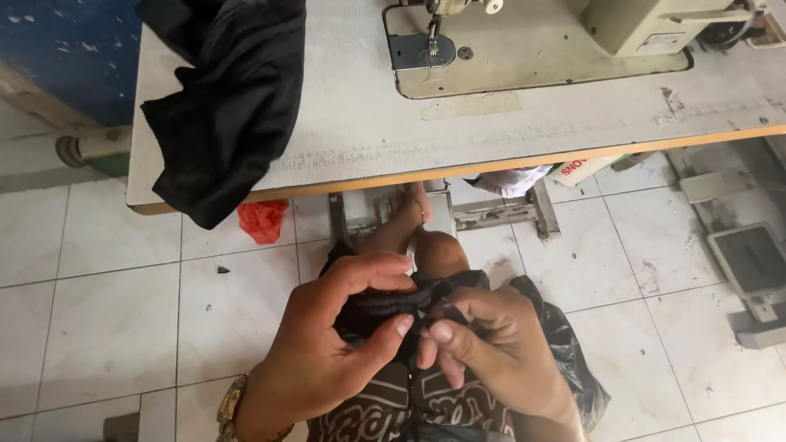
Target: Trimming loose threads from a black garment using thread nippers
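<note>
Both our hands, left hand [327, 344] & right hand [491, 348], pinch the black fabric piece [385, 307] over our lap, well below the sewing machine [532, 45]. Nothing under its needle yet; larger black cloth [221, 106] waits on tabletop [368, 139] left of it.

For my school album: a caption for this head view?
Two hands pinch small black ribbed fabric below a sewing table.

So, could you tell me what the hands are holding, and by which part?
Both the left hand and the right hand pinch a small piece of black fabric at its upper edge, fingertips nearly meeting.
</note>
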